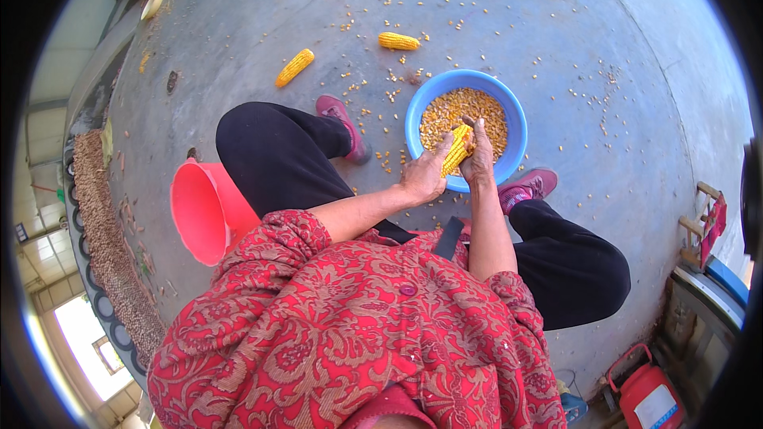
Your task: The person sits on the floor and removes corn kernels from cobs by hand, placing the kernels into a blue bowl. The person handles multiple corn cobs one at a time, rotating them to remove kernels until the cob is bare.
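An ear of yellow corn [456, 152] is held between both hands over a blue plastic basin [516, 113]. My left hand [424, 176] grips its lower left side, and my right hand [480, 152] wraps its right side, with fingers around the upper end. Part of the ear near the right hand shows orange-red where kernels are gone. Loose corn kernels [462, 101] cover the basin's bottom. On the concrete floor beyond lie two more ears, one corn ear [294, 68] at the left and another corn ear [399, 41] nearer the basin.
Scattered kernels dot the floor around the basin. A pink-red plastic bucket [194, 214] lies tilted beside my left knee. A long heap of brown nuts or pods [107, 232] runs along the left. A small wooden stool [703, 223] and a red container [650, 396] are at the right.
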Demonstrator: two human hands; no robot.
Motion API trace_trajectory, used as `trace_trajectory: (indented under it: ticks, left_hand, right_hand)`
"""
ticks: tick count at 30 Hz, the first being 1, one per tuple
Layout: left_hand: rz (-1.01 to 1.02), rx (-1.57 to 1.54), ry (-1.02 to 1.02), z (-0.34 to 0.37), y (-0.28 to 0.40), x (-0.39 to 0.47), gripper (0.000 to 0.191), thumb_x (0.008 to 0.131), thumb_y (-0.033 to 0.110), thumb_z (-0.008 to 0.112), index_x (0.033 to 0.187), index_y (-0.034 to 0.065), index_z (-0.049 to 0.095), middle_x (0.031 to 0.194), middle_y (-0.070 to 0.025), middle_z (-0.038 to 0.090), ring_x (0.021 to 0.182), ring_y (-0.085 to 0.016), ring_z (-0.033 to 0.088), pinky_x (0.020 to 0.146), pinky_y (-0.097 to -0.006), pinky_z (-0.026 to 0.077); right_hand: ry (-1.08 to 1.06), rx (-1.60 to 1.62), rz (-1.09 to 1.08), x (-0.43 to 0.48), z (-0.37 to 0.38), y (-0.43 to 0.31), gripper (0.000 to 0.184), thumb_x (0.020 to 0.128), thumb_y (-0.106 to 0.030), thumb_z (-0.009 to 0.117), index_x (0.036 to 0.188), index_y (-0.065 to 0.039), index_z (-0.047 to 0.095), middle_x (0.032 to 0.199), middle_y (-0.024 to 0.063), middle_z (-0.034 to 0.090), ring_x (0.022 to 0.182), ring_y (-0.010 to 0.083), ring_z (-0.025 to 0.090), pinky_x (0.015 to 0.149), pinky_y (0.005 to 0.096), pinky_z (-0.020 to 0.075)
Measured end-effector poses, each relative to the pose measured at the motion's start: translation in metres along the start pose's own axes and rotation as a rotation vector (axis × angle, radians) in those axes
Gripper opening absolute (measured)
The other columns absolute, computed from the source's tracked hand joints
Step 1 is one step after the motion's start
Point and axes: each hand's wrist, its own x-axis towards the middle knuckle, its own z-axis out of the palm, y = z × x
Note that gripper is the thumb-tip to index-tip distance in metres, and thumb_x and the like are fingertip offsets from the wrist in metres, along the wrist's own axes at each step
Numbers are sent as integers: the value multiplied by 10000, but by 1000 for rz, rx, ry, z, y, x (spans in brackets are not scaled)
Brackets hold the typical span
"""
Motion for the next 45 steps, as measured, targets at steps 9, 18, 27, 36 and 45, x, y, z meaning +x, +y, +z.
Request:
trace_trajectory:
  ticks: [9, 18, 27, 36, 45]
  left_hand:
    - [31, -24, 56, 3, 2, -3, 949, 721, 131, 630, 1537, 240, 159, 962, -275, 622, 875, -466, 635, 762, -550, 510]
    - [-18, 6, 17, -1, 3, -1, 950, 702, 133, 638, 1532, 224, 185, 973, -272, 628, 876, -461, 635, 793, -545, 503]
    - [26, 240, 5, 5, 1, 0, 953, 723, 148, 661, 1536, 258, 176, 973, -232, 614, 811, -416, 664, 709, -520, 538]
    - [-65, 1, -56, -3, 4, 3, 911, 730, 122, 620, 1527, 266, 202, 986, -259, 624, 875, -439, 644, 791, -531, 515]
    - [-73, 37, -68, -13, 8, 2, 903, 701, 122, 614, 1516, 219, 237, 1006, -251, 648, 918, -439, 642, 807, -521, 513]
  right_hand:
    - [55, -95, -108, 6, -7, 5, 304, 967, -215, 512, 1113, 34, 609, 845, 67, 594, 764, 183, 597, 727, 310, 519]
    - [84, -388, -189, 7, -8, 8, 309, 989, -253, 485, 1144, -9, 593, 844, 33, 569, 734, 135, 553, 691, 299, 501]
    - [105, -304, -150, 4, -5, 11, 308, 980, -257, 529, 1100, 14, 613, 871, 47, 588, 759, 129, 568, 682, 278, 486]
    - [100, -352, -109, 8, -22, 8, 283, 913, -164, 521, 1112, 21, 599, 960, 95, 627, 868, 178, 615, 794, 303, 521]
    - [31, -311, -127, -2, 0, 10, 343, 975, -181, 523, 1261, 7, 520, 1041, 79, 589, 925, 167, 592, 817, 310, 507]
